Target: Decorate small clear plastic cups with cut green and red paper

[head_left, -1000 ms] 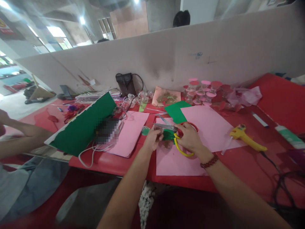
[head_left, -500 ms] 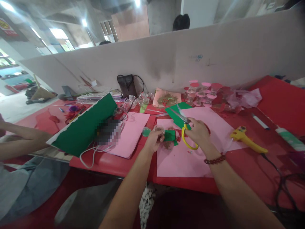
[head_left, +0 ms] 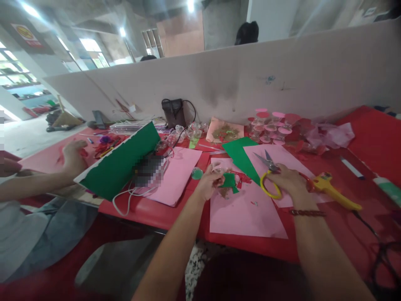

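Near the middle of the table my left hand [head_left: 209, 184] is closed, its fingers pinching a small clear plastic piece [head_left: 217, 167] whose shape is hard to make out. A small green paper piece [head_left: 228, 180] lies just right of those fingers, beside red scraps [head_left: 244, 179]. Under them is a pink sheet [head_left: 241, 217]. My right hand [head_left: 290, 180] grips scissors [head_left: 273, 168] with yellow and red handles, the blades slightly apart and pointing away over a second pink sheet [head_left: 260, 154]. A larger green sheet [head_left: 240, 152] lies between the hands, farther back.
A yellow glue gun [head_left: 336, 193] with a black cord lies right of my right hand. Left are stacked pink sheets [head_left: 184, 167], a green board [head_left: 120, 167] and a white cable. Clear cups with pink discs [head_left: 277, 123] stand behind. A co-worker's arm [head_left: 69, 169] rests at far left.
My right hand has moved right with the scissors, away from my left hand and off the green sheet. My left hand stays about in place. The co-worker's hand has come into view.
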`<state>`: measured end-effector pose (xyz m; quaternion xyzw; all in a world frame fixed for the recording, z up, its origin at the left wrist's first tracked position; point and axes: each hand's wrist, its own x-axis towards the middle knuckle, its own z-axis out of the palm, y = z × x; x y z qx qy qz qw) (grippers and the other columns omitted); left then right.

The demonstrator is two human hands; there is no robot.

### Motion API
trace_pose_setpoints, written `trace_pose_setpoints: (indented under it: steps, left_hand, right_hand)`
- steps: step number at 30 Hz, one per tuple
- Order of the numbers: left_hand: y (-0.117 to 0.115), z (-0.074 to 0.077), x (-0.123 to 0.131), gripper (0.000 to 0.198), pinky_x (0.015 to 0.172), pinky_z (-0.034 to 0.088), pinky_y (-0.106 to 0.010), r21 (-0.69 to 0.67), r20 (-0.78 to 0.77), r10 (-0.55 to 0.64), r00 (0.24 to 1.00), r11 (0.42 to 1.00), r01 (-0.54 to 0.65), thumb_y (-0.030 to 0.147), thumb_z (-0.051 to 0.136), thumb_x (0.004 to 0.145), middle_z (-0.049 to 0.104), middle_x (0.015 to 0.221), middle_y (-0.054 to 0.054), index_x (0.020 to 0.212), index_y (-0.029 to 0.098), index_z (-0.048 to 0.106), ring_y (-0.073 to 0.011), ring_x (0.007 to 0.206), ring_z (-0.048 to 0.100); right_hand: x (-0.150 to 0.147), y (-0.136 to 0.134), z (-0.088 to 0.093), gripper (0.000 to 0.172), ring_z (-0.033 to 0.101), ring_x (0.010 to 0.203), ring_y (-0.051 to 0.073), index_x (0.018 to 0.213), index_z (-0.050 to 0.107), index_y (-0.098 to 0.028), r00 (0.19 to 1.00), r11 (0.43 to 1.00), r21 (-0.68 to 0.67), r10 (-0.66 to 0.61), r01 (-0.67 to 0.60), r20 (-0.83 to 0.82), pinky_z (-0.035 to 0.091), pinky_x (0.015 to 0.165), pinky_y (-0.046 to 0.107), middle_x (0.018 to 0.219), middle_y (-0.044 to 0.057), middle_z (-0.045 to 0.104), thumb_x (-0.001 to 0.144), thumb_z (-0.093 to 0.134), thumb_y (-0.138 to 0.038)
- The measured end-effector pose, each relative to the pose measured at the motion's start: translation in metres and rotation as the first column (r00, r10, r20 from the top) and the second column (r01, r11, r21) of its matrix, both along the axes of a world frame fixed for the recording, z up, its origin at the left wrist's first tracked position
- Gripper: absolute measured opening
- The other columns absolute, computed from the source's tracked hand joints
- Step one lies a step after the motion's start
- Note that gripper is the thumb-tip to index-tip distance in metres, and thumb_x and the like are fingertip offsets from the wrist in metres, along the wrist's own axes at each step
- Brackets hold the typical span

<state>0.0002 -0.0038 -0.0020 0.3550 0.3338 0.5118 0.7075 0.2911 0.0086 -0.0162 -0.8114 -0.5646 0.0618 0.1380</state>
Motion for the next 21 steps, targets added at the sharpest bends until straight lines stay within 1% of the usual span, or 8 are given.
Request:
trace_pose_setpoints:
  steps: [3,6,8,10,12,14,15,21]
  left_hand:
    - [0.003,-0.003,-0.003,0.048,0.047,0.032,-0.019,0.006,0.084,-0.001,0.996,1.000,0.001,0.035,0.079,0.068,0.058,0.070,0.003,0.108,0.019,0.057,-0.0062,0.052,0.050]
    - [0.005,-0.004,-0.005,0.042,0.051,0.038,-0.019,-0.043,0.158,0.035,0.987,0.999,-0.029,0.035,0.081,0.066,0.061,0.076,0.000,0.099,0.016,0.062,-0.0071,0.060,0.055]
    - [0.004,-0.003,-0.004,0.042,0.054,0.040,-0.018,-0.070,0.143,0.020,0.989,0.997,-0.010,0.031,0.082,0.064,0.061,0.075,-0.001,0.097,0.014,0.064,-0.0076,0.062,0.057]
    - [0.002,-0.001,-0.002,0.044,0.055,0.041,-0.018,-0.073,0.093,-0.030,0.995,0.997,0.036,0.028,0.082,0.063,0.062,0.072,-0.001,0.099,0.012,0.064,-0.0073,0.059,0.056]
    - [-0.001,0.001,0.001,0.047,0.055,0.041,-0.019,-0.063,0.054,-0.068,0.996,0.995,0.072,0.027,0.083,0.062,0.062,0.071,0.000,0.102,0.013,0.063,-0.0069,0.056,0.055]
    - [-0.003,0.001,0.003,0.046,0.054,0.041,-0.019,-0.046,0.044,-0.075,0.996,0.996,0.077,0.027,0.083,0.062,0.062,0.070,0.001,0.100,0.016,0.060,-0.0068,0.053,0.054]
    - [-0.003,0.000,0.004,0.045,0.054,0.041,-0.020,-0.037,0.047,-0.070,0.996,0.997,0.072,0.027,0.084,0.062,0.062,0.069,0.002,0.098,0.016,0.059,-0.0068,0.053,0.054]
    - [-0.001,-0.001,0.003,0.044,0.060,0.046,-0.022,-0.067,0.061,-0.032,0.998,0.997,0.036,0.031,0.084,0.061,0.065,0.079,-0.001,0.095,0.016,0.061,-0.0098,0.063,0.060]
  right_hand:
    - [-0.006,-0.006,0.005,0.048,0.063,0.095,0.040,0.113,0.070,-0.021,0.993,0.993,-0.047,-0.106,0.108,0.056,0.045,0.075,0.054,0.098,0.022,0.066,0.078,0.055,-0.051]
    - [-0.022,-0.012,0.016,0.042,0.053,0.113,0.047,0.112,0.072,-0.021,0.986,0.980,0.178,-0.111,0.088,0.127,0.040,0.083,0.066,0.120,0.027,0.059,0.079,0.056,-0.043]
    - [-0.040,-0.013,0.026,0.045,0.052,0.117,0.043,0.118,0.069,-0.019,0.999,0.960,0.279,0.009,-0.022,0.047,0.040,0.091,0.062,0.126,0.025,0.058,0.081,0.057,-0.040]
    - [-0.062,-0.011,0.034,0.043,0.060,0.109,0.031,0.118,0.069,-0.017,0.932,0.917,0.315,0.311,-0.243,-0.186,0.047,0.092,0.047,0.118,0.018,0.066,0.084,0.056,-0.040]
    - [-0.085,-0.007,0.039,0.044,0.066,0.093,0.023,0.119,0.068,-0.022,0.747,0.860,0.307,0.508,-0.408,-0.430,0.052,0.081,0.036,0.110,0.010,0.072,0.084,0.060,-0.047]
    - [-0.105,-0.005,0.040,0.037,0.067,0.081,0.020,0.110,0.072,-0.021,0.659,0.816,0.327,0.578,-0.477,-0.481,0.052,0.072,0.031,0.098,0.006,0.075,0.082,0.063,-0.044]
    - [-0.113,-0.005,0.039,0.031,0.067,0.078,0.019,0.103,0.074,-0.021,0.654,0.805,0.350,0.593,-0.479,-0.469,0.051,0.070,0.029,0.094,0.006,0.075,0.083,0.062,-0.042]
    - [-0.128,-0.011,0.029,0.029,0.061,0.058,0.017,0.084,0.074,-0.020,0.730,0.856,0.390,0.501,-0.340,-0.465,0.041,0.054,0.026,0.068,0.003,0.071,0.087,0.056,-0.043]
